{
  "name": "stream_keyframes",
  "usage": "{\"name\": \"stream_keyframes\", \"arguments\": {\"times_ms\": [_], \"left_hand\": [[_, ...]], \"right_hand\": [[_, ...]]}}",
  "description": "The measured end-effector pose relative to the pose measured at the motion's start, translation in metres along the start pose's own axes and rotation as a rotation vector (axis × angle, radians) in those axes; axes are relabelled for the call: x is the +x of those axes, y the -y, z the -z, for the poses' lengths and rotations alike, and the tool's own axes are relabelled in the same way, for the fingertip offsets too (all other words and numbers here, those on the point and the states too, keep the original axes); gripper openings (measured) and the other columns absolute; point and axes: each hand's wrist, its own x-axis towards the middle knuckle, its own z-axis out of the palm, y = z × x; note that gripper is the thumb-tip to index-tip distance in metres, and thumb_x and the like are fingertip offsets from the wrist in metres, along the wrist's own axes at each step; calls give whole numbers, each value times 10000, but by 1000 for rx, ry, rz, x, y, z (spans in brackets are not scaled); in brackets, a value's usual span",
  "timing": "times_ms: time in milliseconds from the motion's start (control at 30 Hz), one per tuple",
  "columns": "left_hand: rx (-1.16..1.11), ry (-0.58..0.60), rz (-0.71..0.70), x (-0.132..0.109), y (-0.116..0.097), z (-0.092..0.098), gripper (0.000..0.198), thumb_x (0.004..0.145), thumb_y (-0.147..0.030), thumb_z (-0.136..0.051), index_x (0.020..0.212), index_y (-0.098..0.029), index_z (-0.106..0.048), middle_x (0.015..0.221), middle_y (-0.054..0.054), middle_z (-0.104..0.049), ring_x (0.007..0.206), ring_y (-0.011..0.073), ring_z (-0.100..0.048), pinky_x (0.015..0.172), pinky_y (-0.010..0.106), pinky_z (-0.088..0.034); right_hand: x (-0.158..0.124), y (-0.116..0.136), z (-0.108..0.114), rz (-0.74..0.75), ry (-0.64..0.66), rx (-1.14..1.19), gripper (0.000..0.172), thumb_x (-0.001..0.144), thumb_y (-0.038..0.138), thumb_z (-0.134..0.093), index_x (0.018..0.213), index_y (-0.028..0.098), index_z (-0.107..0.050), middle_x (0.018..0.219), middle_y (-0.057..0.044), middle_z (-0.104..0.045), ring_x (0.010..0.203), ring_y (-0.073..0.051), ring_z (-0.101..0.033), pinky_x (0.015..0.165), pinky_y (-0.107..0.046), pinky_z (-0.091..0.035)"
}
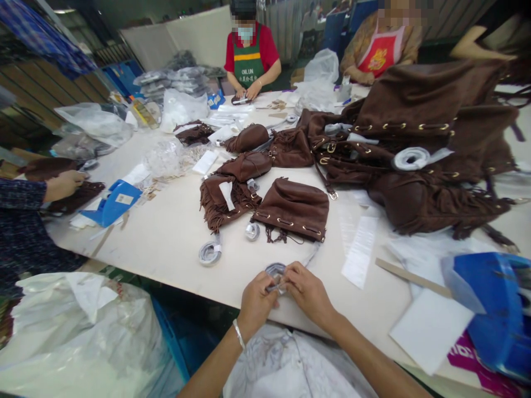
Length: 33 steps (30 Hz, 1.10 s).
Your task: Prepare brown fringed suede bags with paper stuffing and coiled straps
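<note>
My left hand [256, 298] and right hand [306, 288] both pinched closed on grey wrapped coil [275, 268], fingertips close together, at near edge of worktop [166, 249]. Thin wrapped strip [312, 255] runs from beside my right hand up toward corner of brown bag [296, 204], lying just beyond. Second wrapped coil [209, 254] rests to left, near fringed bag [215, 202]. Flat plastic sleeve [360, 253] lies right of brown bag.

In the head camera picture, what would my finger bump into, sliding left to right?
Angular blue plastic holder, round grey wrapped coil, person's bare left hand, person's bare right hand, long whitish plastic strip, flat white sheet.
</note>
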Motion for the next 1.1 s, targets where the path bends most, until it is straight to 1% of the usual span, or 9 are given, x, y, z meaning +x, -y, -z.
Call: {"name": "stream_keyframes", "arguments": {"times_ms": [133, 300, 433, 533, 633, 733, 900, 1033, 1100], "left_hand": [[12, -13, -26, -1, 5, 0, 70, 797, -187, -563, 799, -183, -632, 832, -2, -538, 633, 98, -547, 521, 198, -474], [-15, 27, -46, -2, 5, 2, 96, 788, -235, -607, 858, -194, -659, 853, 10, -563, 659, 115, -556, 558, 220, -494], [-43, 9, -10, -3, 6, -3, 143, 847, -291, -554, 847, -183, -649, 828, -1, -530, 606, 97, -556, 544, 225, -485], [-79, 5, 12, -2, 11, -7, 157, 854, -297, -548, 801, -168, -620, 847, -5, -517, 592, 91, -565, 524, 229, -478], [-104, -17, 30, -1, 14, -10, 167, 840, -295, -570, 745, -160, -582, 824, -18, -510, 550, 82, -564, 503, 233, -452], [-112, -51, 50, 0, 14, -11, 181, 823, -281, -587, 696, -160, -545, 772, -36, -502, 519, 76, -561, 500, 232, -425], [-111, -121, 113, 2, 6, -12, 213, 762, -266, -631, 615, -161, -519, 692, -49, -512, 479, 70, -529, 487, 228, -406], [-97, -195, 182, 5, 3, -18, 135, 714, -230, -640, 621, -167, -565, 691, -42, -550, 477, 71, -513, 460, 218, -401], [-112, -234, 223, 6, 4, -22, 96, 688, -216, -640, 631, -173, -575, 674, -45, -557, 481, 74, -507, 443, 208, -388]], "right_hand": [[2, -9, -11, -70, -4, 85, 133, 823, 95, -544, 832, 223, -578, 914, 6, -576, 834, -146, -558, 758, -263, -421], [6, -11, -9, -117, 38, 57, 95, 811, 125, -565, 827, 218, -576, 892, 17, -561, 778, -127, -546, 698, -242, -383], [17, -9, 0, -117, 123, -32, 155, 750, 86, -581, 837, 209, -549, 866, 32, -556, 725, -106, -519, 642, -221, -331], [29, -9, 7, -98, 225, -68, 251, 716, 108, -634, 917, 225, -540, 756, 61, -559, 652, -101, -494, 593, -216, -285], [37, -12, 10, -26, 300, -70, 203, 713, 137, -668, 869, 220, -567, 719, 61, -554, 644, -100, -484, 587, -218, -271], [40, -18, 9, 31, 311, -8, 130, 727, 114, -644, 803, 200, -582, 768, 43, -563, 689, -101, -503, 615, -215, -300], [36, -21, 8, 26, 331, 115, 120, 744, 121, -629, 829, 202, -600, 783, 33, -549, 708, -115, -520, 638, -221, -351], [28, -18, 6, 23, 250, 92, 208, 752, 69, -573, 903, 211, -598, 847, 17, -565, 766, -130, -531, 692, -237, -374], [25, -16, 5, 16, 235, 72, 266, 751, 44, -546, 949, 216, -594, 879, 12, -566, 787, -130, -533, 705, -237, -375]]}}
